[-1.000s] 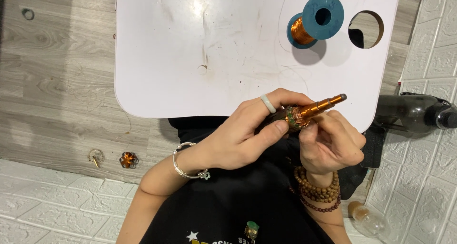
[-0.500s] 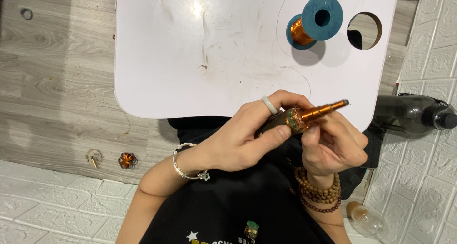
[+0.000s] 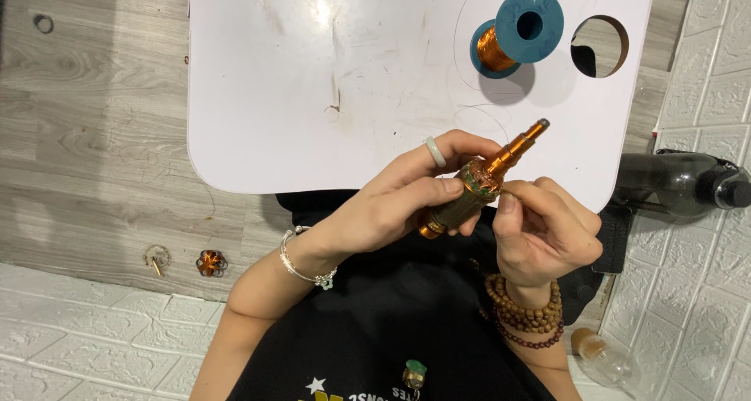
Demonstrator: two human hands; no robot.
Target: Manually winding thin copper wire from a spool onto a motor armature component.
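My left hand [image 3: 391, 205] grips a small motor armature [image 3: 479, 180], a dark core with copper windings and an orange shaft pointing up and right over the edge of the white table [image 3: 313, 72]. My right hand [image 3: 544, 233] pinches at the winding end of the armature, fingertips against the copper. A thin copper wire [image 3: 461, 41] curves from the armature up to a blue spool of copper wire [image 3: 516, 37] lying on the table's far right. The left hand wears a pale ring and a silver bracelet; the right wrist has wooden bead bracelets.
A round hole [image 3: 599, 46] is cut in the table beside the spool. A dark glass bottle [image 3: 688, 183] lies on the floor at the right. A clear bottle [image 3: 606, 358] lies lower right. Two small wound parts [image 3: 184, 260] sit on the floor at the left.
The armature has tilted so its shaft points more steeply upward. Both hands stayed on it, shifting slightly.
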